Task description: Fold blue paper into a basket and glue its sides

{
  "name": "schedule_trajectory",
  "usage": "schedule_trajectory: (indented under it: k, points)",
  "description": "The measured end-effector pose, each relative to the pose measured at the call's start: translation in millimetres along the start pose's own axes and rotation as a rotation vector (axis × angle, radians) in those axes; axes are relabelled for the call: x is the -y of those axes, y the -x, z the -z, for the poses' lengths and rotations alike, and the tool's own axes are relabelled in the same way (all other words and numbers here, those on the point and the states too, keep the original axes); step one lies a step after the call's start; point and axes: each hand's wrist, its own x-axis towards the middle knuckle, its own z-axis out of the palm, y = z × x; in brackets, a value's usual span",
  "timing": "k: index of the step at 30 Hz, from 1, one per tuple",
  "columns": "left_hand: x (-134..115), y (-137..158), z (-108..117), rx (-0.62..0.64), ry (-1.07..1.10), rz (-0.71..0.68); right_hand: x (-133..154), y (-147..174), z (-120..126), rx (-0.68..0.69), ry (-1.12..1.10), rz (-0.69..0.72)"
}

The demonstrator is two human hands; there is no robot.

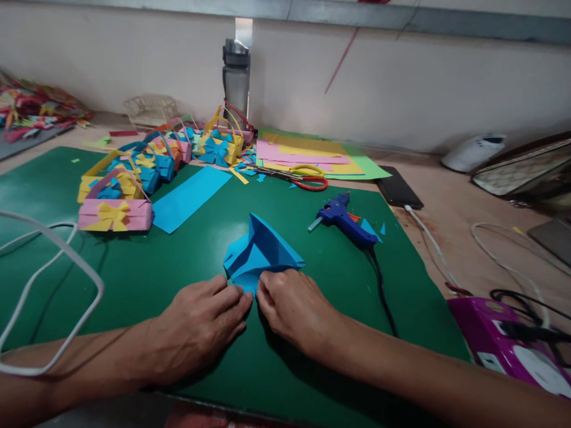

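The left hand (203, 324) and right hand (297, 309) are hiding the near edge of the folded blue paper (263, 257) — while a scrap heap (38, 110) to its far left and a purple box (484, 324) to its right are running out of frame.

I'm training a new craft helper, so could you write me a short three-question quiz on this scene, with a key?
1. What are the left hand and right hand both handling? (a) scissors (b) folded blue paper (c) phone
2. True or false: the glue gun lies on the green mat.
3. Fill in: the frontmost pink basket bears a ____ bow.

Key: 1. b; 2. true; 3. yellow
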Motion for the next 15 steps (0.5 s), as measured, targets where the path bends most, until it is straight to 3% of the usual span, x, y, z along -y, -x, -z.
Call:
schedule_trajectory:
  k: [15]
  points:
    - [-1.1,-0.4,1.4,0.188,-0.020,0.029,-3.2,-1.0,-1.2,-0.042,-0.027,-0.012]
